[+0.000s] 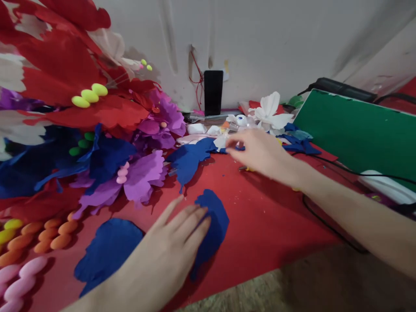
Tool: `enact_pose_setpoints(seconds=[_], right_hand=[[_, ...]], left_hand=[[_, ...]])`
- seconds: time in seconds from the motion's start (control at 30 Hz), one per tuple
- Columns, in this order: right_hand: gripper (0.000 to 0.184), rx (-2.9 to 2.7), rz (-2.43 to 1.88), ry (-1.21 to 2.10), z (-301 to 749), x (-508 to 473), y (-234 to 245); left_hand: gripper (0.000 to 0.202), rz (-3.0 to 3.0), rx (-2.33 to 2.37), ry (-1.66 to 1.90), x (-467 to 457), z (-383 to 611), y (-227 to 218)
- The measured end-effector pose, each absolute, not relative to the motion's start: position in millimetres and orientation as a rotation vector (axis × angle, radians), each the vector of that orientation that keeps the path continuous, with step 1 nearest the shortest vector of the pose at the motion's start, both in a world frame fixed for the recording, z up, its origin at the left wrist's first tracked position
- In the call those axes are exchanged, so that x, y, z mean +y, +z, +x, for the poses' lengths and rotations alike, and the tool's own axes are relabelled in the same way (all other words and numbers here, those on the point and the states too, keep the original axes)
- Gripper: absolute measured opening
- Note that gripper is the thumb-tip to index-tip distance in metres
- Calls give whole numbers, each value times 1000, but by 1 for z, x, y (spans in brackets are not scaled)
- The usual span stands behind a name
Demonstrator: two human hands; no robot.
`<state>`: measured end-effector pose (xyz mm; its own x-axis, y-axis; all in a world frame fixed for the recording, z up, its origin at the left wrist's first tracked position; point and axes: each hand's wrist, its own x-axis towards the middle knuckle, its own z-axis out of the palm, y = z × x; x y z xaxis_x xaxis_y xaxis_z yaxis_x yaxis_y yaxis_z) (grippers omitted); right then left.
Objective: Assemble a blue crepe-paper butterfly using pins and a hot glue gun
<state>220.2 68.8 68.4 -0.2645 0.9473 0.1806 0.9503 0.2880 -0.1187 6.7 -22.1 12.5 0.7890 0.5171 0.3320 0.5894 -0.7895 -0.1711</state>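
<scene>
The left hand point(167, 247) lies over the near blue petal point(217, 223) with its fingers extended, apparently to steady it on the red tabletop point(256, 234), while the right hand point(260, 149), well apart from the left and blurred, bends thumb towards fingers beyond that petal, beside a white scrap point(221, 142); whether it grips anything cannot be told. A second blue petal point(108, 245) lies left of the near one, seemingly within easy reach. Farther out, purple flowers point(144, 177) crowd beyond and left of the near petal, probably set aside, and a black phone point(213, 93) stands upright beyond it, presumably to face the worker.
</scene>
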Motion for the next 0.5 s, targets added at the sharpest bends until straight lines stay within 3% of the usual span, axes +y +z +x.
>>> enact_pose_setpoints(seconds=[0.2,0.27,0.5], right_hand=[[26,-2331,-1874,-264,222,189,67],[34,-2378,-1899,-323,219,218,58],[37,-2542,-1913,-456,205,271,35]], left_hand=[[34,-2802,-846,-598,-37,-4,-12],[34,-2812,-861,-586,-36,-4,-13],[31,-2796,-900,-679,-31,-7,-21]])
